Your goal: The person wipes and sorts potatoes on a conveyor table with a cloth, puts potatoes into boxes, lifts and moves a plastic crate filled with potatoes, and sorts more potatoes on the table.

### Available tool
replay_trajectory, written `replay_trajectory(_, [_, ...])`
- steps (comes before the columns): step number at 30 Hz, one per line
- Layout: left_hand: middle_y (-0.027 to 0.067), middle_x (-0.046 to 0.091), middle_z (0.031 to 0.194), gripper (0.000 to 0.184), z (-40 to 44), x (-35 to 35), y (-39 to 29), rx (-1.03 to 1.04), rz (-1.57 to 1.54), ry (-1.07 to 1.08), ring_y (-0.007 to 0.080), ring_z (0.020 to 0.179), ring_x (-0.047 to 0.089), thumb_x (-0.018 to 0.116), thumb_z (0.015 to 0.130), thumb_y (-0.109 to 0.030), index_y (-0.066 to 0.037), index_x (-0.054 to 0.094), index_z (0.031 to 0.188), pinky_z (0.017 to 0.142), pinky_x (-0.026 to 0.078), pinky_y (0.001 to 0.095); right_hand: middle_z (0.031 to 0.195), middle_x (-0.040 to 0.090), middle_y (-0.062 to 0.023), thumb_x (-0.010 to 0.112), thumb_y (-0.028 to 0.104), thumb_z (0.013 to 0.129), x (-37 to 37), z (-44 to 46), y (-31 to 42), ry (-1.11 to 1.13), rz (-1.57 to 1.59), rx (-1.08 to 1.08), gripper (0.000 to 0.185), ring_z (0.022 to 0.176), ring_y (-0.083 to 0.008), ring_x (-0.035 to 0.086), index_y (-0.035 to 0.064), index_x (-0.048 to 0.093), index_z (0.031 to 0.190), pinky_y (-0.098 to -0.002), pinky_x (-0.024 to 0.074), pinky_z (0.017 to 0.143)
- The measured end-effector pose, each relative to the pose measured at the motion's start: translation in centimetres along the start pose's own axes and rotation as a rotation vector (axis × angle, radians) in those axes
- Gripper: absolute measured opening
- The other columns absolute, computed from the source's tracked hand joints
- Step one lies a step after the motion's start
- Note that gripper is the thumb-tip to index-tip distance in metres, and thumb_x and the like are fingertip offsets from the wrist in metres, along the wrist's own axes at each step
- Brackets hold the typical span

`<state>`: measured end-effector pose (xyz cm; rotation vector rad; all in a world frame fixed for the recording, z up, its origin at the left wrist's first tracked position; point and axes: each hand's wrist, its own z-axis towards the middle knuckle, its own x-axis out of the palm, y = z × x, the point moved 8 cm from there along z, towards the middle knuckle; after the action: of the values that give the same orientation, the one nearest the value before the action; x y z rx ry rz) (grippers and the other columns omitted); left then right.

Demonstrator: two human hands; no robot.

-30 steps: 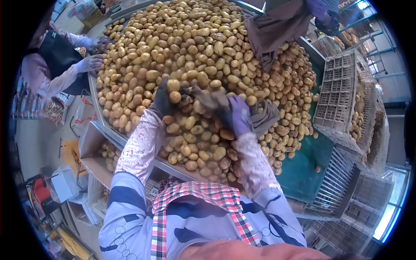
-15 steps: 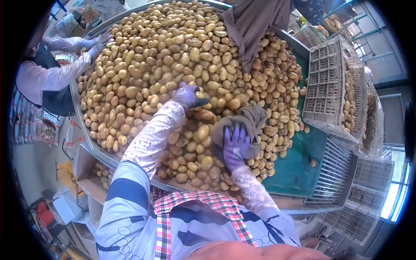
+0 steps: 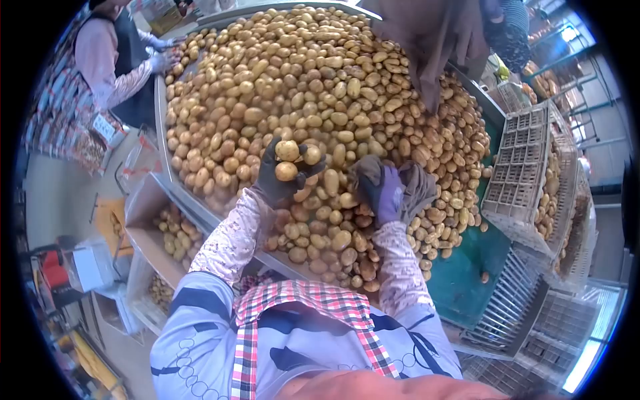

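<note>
A large heap of potatoes [image 3: 267,100] spreads over the metal-edged table in front of me. My left hand [image 3: 272,175], in a glove with a dark palm, is turned palm up above the heap, its fingers curled around potatoes [image 3: 287,171]; three show in it. To its right, my right hand [image 3: 389,195], in a purple glove with a dark palm, grips a grey-brown cloth [image 3: 418,190] lying over the potatoes. Part of that hand's fingers is hidden by the cloth.
Plastic crates [image 3: 517,170] with potatoes stand at the right, by a green surface [image 3: 460,283] and a metal grate [image 3: 503,293]. A cardboard box [image 3: 150,207] holds potatoes at lower left. A co-worker [image 3: 100,60] reaches in at upper left. Brown fabric [image 3: 433,40] hangs over the far edge.
My left hand has turned from palm down to palm up and now holds potatoes. My right hand has changed its hold on the cloth, and its fingers have curled. The view has shifted.
</note>
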<state>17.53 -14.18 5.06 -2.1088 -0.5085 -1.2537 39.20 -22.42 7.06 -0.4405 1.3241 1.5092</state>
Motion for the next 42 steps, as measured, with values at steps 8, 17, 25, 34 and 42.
replay_trajectory(8, [0.0094, 0.059, 0.109, 0.041, -7.2, -3.3, 4.0, 0.026, 0.485, 0.042, 0.0195, 0.097, 0.06, 0.046, 0.095, -0.04, -0.004, 0.053, 0.114, 0.083, 0.053, 0.0355, 0.102, 0.06, -0.0158, 0.077, 0.02, 0.067, -2.5, -6.9, 9.9, -0.096, 0.18, -0.273, 0.048, 0.093, -0.033, 0.059, -0.0008, 0.06, 0.107, -0.036, 0.0469, 0.083])
replay_trajectory(17, [0.01, 0.061, 0.093, 0.033, -23.5, -8.8, -9.6, 0.402, 0.503, -0.005, 0.0207, 0.088, 0.06, 0.062, 0.08, -0.024, -0.003, 0.059, 0.104, 0.077, 0.05, 0.0336, 0.09, 0.064, -0.005, 0.072, 0.014, 0.08, -7.8, -3.4, 8.4, -0.09, 0.47, 0.118, 0.028, 0.076, -0.0154, 0.059, 0.0004, 0.063, 0.102, -0.0281, 0.0489, 0.069])
replay_trajectory(25, [0.017, 0.061, 0.117, 0.046, -28.3, -20.7, -16.7, 0.392, 1.844, -1.161, 0.0261, 0.109, 0.058, 0.057, 0.092, -0.027, 0.002, 0.052, 0.127, 0.093, 0.046, 0.0337, 0.113, 0.057, -0.0133, 0.068, 0.011, 0.08, -14.8, -6.4, 8.1, -0.285, 0.13, -0.019, 0.041, 0.102, -0.0244, 0.055, 0.0022, 0.053, 0.118, -0.0356, 0.0442, 0.089])
replay_trajectory(34, [0.0124, 0.058, 0.116, 0.047, -0.4, 1.4, 6.4, 0.838, 2.292, 0.327, 0.0357, 0.11, 0.053, 0.061, 0.072, -0.003, -0.013, 0.06, 0.117, 0.087, 0.046, 0.0415, 0.127, 0.05, -0.0163, 0.047, 0.018, 0.093, 2.1, -12.7, -1.1, -0.034, -0.646, 0.108, 0.039, 0.114, -0.0354, 0.049, 0.0047, 0.045, 0.129, -0.0544, 0.0404, 0.092])
replay_trajectory(42, [0.0094, 0.064, 0.105, 0.047, 8.4, 0.9, 7.8, 0.143, 2.339, 0.222, 0.0282, 0.102, 0.058, 0.074, 0.07, -0.03, -0.014, 0.061, 0.112, 0.085, 0.048, 0.0408, 0.11, 0.053, -0.0167, 0.049, 0.015, 0.085, 1.1, 4.5, -8.2, -0.185, -0.562, 0.339, 0.041, 0.093, -0.0343, 0.057, 0.0083, 0.05, 0.125, -0.0453, 0.0485, 0.076])
